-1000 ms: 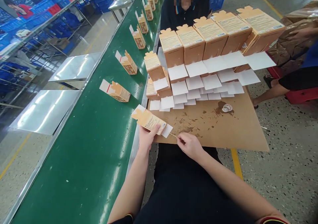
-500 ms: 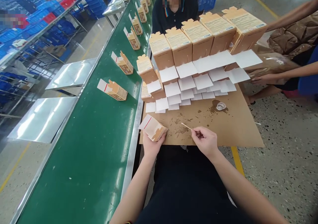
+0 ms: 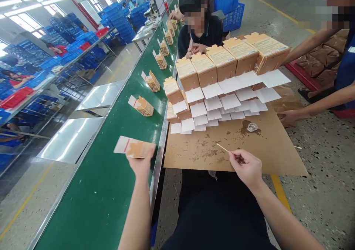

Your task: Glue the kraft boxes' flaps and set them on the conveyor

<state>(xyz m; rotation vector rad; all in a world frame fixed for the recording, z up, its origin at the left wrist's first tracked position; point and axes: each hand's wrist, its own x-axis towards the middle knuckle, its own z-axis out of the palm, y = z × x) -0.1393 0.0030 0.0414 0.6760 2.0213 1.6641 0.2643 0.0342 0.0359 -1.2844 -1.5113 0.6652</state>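
Tan cardboard, a small folded carton with a white flap and a red stripe (image 3: 134,147), sits pinched in our left hand (image 3: 142,164), whose grip is clenched on the carton's near edge and holds it above the green conveyor belt (image 3: 111,176). The carton's long axis runs roughly across the belt, white flap pointing away to the left, and it is apart from the belt surface rather than resting on it. Our right hand (image 3: 246,166) grips a thin wooden stick (image 3: 223,148) between thumb and fingers, its tip aimed left over the stained brown cardboard sheet (image 3: 277,154) that covers the bench. So the carton lies well to the left of the stick, with the left hand the nearer one to the belt. Farther up the belt similar tan cartons (image 3: 144,106) lie in a line, well apart. On the sheet, stacked rows of tan cartons with white flaps (image 3: 222,91) stand beyond a small clear dish (image 3: 252,127). Another person's hand (image 3: 288,116) rests at the sheet's right edge.
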